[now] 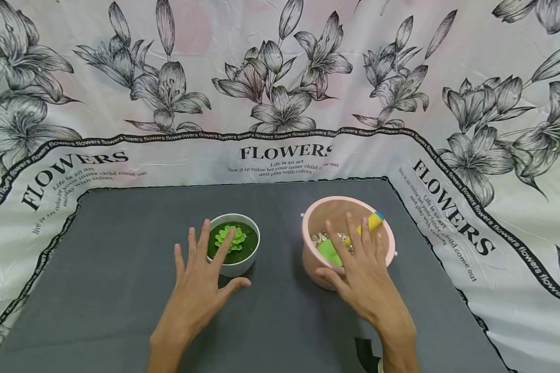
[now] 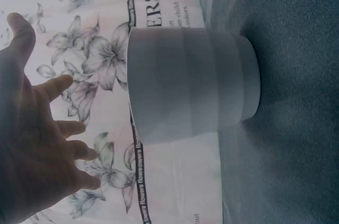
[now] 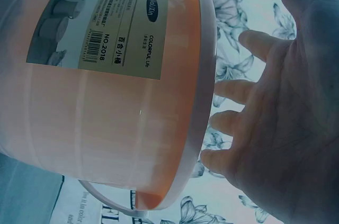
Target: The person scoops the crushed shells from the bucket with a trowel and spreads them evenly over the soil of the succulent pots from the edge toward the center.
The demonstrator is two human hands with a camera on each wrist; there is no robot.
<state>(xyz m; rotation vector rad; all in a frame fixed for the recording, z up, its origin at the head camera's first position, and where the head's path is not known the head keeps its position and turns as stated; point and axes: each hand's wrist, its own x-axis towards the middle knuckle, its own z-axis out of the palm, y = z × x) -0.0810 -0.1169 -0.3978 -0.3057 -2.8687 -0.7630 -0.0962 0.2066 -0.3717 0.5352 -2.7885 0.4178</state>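
A small white pot (image 1: 237,270) with a green succulent (image 1: 231,238) stands left of centre in the head view. My left hand (image 1: 197,285) hovers at its near left side, fingers spread; the left wrist view shows a gap between that hand (image 2: 42,139) and the pot's ribbed wall (image 2: 196,81). To the right is a pink bucket (image 1: 311,265), holding pale pebbles (image 1: 320,238) and a toy shovel with a green blade (image 1: 329,253) and yellow handle (image 1: 372,223). Over its near rim my right hand (image 1: 371,282) spreads its fingers, gripping nothing and partly hiding the contents.
Dark grey cloth (image 1: 121,290) covers the table top. Around it runs a white floral sheet (image 1: 280,171) with printed lettering, rising behind. A black patch (image 1: 366,355) lies beside the right wrist. The bucket carries a printed label (image 3: 122,33) and a handle (image 3: 108,197).
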